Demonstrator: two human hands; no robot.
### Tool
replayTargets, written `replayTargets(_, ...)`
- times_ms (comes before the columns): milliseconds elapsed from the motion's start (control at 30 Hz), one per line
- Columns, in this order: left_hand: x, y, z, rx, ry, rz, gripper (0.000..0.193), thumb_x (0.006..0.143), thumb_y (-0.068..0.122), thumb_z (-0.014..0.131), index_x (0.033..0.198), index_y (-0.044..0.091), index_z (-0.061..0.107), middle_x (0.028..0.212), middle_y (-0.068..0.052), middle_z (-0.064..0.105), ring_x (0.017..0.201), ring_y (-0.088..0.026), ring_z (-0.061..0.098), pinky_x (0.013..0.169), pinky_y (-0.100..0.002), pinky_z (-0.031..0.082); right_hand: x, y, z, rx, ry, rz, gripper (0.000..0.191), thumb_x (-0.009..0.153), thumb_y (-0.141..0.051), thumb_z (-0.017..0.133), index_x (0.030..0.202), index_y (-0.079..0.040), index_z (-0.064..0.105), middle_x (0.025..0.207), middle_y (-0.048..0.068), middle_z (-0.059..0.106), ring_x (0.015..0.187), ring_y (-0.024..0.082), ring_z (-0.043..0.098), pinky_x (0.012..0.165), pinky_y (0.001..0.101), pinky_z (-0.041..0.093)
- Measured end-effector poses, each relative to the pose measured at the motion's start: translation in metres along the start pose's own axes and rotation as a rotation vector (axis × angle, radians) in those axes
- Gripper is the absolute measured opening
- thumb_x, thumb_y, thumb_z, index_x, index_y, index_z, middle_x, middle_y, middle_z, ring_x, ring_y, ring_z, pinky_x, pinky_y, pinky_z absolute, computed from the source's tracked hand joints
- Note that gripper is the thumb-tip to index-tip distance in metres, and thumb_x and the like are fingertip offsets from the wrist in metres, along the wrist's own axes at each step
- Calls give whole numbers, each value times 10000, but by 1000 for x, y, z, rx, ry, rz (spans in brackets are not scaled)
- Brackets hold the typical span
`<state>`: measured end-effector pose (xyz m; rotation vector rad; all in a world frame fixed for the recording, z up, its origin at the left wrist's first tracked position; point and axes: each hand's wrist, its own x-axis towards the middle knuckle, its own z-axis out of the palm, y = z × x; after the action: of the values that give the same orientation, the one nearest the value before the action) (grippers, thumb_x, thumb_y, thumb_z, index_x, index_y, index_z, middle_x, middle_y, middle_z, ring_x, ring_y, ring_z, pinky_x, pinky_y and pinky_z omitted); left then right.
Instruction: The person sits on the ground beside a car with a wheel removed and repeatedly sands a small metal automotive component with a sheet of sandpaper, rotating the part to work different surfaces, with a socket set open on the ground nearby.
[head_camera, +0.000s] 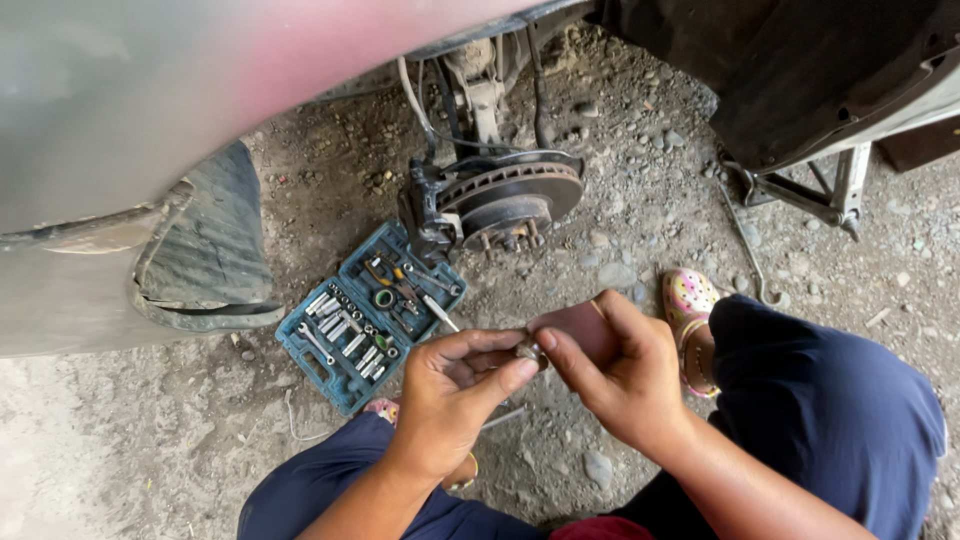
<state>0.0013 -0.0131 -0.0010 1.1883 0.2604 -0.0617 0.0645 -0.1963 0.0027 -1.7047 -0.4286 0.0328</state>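
My left hand pinches a small rusty metal part between thumb and fingers. My right hand holds a reddish-brown piece of sandpaper against that part, so both hands meet at the middle of the head view. Below them are my knees in dark blue trousers. Beyond my hands, the bare brake disc and caliper of a raised car hang over the gravel.
An open teal socket set case with several sockets and wrenches lies on the gravel to the left. A car jack stands at upper right. My foot wears a patterned clog. Car bodywork fills the upper left.
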Motion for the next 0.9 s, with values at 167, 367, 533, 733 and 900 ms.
replayTargets(167, 1, -1, -2, -7, 44, 12, 279, 857, -27, 758, 1131, -71, 727, 1056, -122, 791, 941, -153, 747, 873, -292, 615, 1, -2, 2, -113, -31, -68, 229, 865, -110, 809, 843, -23, 598, 876, 79, 809, 716, 77, 753, 603, 237, 556)
replayTargets(367, 1, -1, -2, 27, 15, 7, 264, 869, -30, 774, 1127, -74, 731, 1051, -145, 785, 928, -157, 747, 857, -295, 611, 1, -4, 1, -80, -50, -42, 205, 869, -108, 801, 853, -28, 613, 895, 76, 818, 722, 89, 756, 604, 235, 562)
replayTargets(533, 2, 1, -1, 12, -6, -10, 252, 869, -28, 772, 1116, -68, 740, 1044, -131, 782, 928, -146, 742, 861, -292, 607, 1, -4, 0, -72, -21, -110, 234, 893, -116, 800, 847, -38, 585, 909, 74, 812, 768, 70, 770, 622, 223, 566)
replayTargets(733, 2, 6, -3, 18, 45, 26, 260, 864, -33, 764, 1121, -63, 733, 1048, -132, 787, 942, -154, 741, 872, -289, 604, -1, -3, 0, -175, -12, 4, 245, 828, -130, 852, 793, -32, 629, 643, 58, 702, 521, 72, 576, 481, 247, 448)
replayTargets(900, 2, 4, -4, 40, 40, 38, 274, 865, -54, 778, 1133, -73, 722, 1026, -116, 764, 941, -153, 722, 847, -287, 602, 1, -2, -3, -38, -43, -83, 210, 879, -120, 811, 845, -38, 620, 780, 31, 761, 624, 35, 624, 516, 233, 480)
